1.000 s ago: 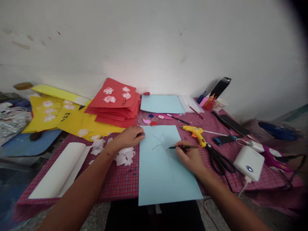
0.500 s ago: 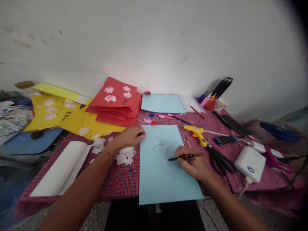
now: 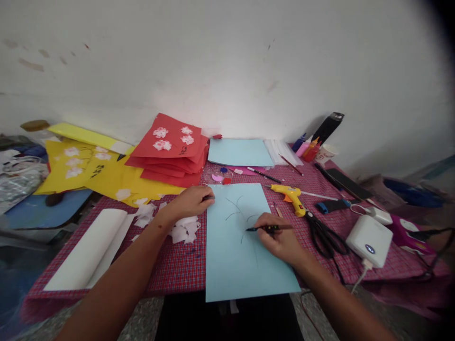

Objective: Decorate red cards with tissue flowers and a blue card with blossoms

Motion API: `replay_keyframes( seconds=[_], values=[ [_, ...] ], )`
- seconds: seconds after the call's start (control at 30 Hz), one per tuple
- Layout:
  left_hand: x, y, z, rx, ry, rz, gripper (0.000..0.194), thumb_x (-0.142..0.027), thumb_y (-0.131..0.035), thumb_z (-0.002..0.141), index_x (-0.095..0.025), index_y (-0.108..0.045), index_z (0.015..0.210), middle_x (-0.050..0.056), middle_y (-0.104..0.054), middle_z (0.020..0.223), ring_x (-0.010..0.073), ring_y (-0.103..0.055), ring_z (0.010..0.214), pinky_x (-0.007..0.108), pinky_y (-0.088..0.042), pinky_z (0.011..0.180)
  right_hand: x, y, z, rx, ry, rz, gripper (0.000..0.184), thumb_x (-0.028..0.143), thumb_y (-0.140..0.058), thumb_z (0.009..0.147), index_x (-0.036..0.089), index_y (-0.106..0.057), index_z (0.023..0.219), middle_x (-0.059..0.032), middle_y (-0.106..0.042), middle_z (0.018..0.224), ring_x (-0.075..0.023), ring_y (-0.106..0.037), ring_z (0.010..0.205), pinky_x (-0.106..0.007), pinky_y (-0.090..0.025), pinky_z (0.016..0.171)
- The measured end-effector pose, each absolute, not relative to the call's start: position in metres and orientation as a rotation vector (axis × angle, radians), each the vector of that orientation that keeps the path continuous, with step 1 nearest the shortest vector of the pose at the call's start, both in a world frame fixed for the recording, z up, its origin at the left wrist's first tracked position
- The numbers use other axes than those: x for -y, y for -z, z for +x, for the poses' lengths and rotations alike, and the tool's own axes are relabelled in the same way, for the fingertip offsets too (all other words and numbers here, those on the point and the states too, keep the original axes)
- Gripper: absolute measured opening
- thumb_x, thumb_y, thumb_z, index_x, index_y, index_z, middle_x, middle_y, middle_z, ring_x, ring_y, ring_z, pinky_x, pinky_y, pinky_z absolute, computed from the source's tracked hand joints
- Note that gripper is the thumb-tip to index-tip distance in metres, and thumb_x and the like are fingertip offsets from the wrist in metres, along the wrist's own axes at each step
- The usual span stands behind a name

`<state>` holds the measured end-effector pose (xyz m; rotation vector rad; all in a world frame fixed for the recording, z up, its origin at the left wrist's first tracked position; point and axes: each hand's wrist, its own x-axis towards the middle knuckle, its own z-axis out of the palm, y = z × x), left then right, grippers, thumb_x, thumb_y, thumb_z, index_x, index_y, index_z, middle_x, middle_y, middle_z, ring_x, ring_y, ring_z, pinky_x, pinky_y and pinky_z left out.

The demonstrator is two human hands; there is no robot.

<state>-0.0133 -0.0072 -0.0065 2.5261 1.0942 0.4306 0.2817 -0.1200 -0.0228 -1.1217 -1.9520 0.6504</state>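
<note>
Head view: pen (image 3: 271,228) is clamped between fingers of right hand (image 3: 280,241), over blue sheet (image 3: 238,265) on table (image 3: 177,270); left hand (image 3: 195,201) curled at sheet's edge, grip unclear — lines (image 3: 232,214) may be smudged if palm is dragged

This was a craft corner, home or studio unclear.
Flowered red sheets (image 3: 173,138) left of centre, a blue drawing sheet (image 3: 234,267) at lower centre, and a glue gun (image 3: 293,195) and scissors (image 3: 312,221) right of centre shared a checked tablecloth (image 3: 177,274).
</note>
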Motion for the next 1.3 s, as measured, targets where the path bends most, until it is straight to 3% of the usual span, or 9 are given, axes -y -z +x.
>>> replay_keyframes(
  seconds=[0.23,0.43,0.57,0.77,0.97,1.3],
  values=[
    [0.007,0.008,-0.014,-1.083,-0.437,2.537,0.016,-0.028,-0.05,0.09,-0.019,-0.063,0.093,0.003,-0.067,0.087,0.017,-0.059,0.08,0.028,-0.041,0.07,0.12,0.03,0.291,1.744,-0.571,-1.17,0.011,0.018,-0.057,0.083,0.023,-0.066,0.087,-0.003,-0.065,0.08,-0.0198,-0.061,0.076,-0.035,-0.049,0.074],
    [0.009,0.007,-0.013,-1.055,-0.456,2.589,0.016,-0.028,-0.05,0.092,-0.019,-0.063,0.092,0.004,-0.068,0.088,0.0179,-0.061,0.082,0.028,-0.043,0.072,0.109,0.024,0.295,1.366,-0.696,-1.293,0.016,0.029,-0.058,0.086,0.02,-0.067,0.096,-0.0014,-0.062,0.071,-0.0141,-0.051,0.055,-0.025,-0.039,0.049],
    [0.011,0.007,-0.009,-0.954,-0.529,2.658,0.02,-0.03,-0.049,0.095,-0.019,-0.065,0.097,0.005,-0.07,0.094,0.0193,-0.062,0.09,0.03,-0.044,0.08,0.085,-0.001,0.285,1.362,-0.783,-1.301,0.02,0.029,-0.063,0.081,0.02,-0.069,0.097,-0.0038,-0.066,0.079,-0.0147,-0.055,0.059,-0.025,-0.04,0.049],
    [0.012,0.009,-0.004,-0.919,-0.612,2.735,0.022,-0.031,-0.049,0.096,-0.021,-0.066,0.104,0.004,-0.072,0.096,0.0194,-0.063,0.09,0.032,-0.044,0.084,0.035,-0.008,0.247,1.283,-0.9,-1.188,0.021,0.041,-0.057,0.085,0.024,-0.065,0.076,-0.0003,-0.059,0.06,-0.0138,-0.047,0.046,-0.028,-0.033,0.044],
    [0.015,0.007,-0.001,-0.993,-0.581,2.709,0.022,-0.029,-0.047,0.097,-0.02,-0.067,0.103,0.004,-0.072,0.097,0.0194,-0.064,0.091,0.032,-0.046,0.083,0.023,0.018,0.229,1.211,-0.986,-1.075,0.01,0.034,-0.059,0.082,0.028,-0.065,0.087,-0.0004,-0.064,0.069,-0.0159,-0.05,0.048,-0.03,-0.035,0.045],
    [0.015,0.01,0.0,-1.03,-0.517,2.693,0.023,-0.027,-0.049,0.096,-0.02,-0.067,0.109,0.005,-0.073,0.102,0.0206,-0.065,0.093,0.032,-0.047,0.083,0.046,0.019,0.23,1.334,-1.117,-0.97,0.015,0.032,-0.062,0.081,0.019,-0.065,0.088,0.0,-0.063,0.065,-0.0114,-0.048,0.049,-0.025,-0.037,0.046]
  ],
)
